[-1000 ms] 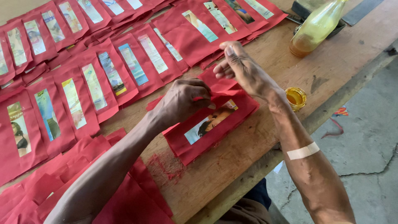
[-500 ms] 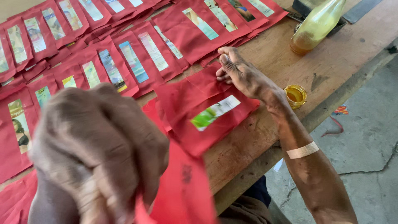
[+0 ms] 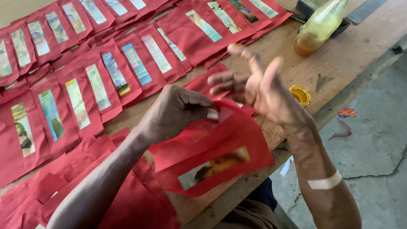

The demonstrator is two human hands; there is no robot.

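Two hands, one red envelope lifted

Rows of red envelopes [image 3: 97, 85] are laid out at left. One red windowed envelope [image 3: 212, 157], flat on the wooden bench [image 3: 339, 63] a second ago, is now pinched by the left hand [image 3: 174, 112] and raised. The right hand [image 3: 254, 89] is lifted off, fingers spread, nothing held. Envelope picture is blurred; yellow bottle [image 3: 320, 25] is cut off.
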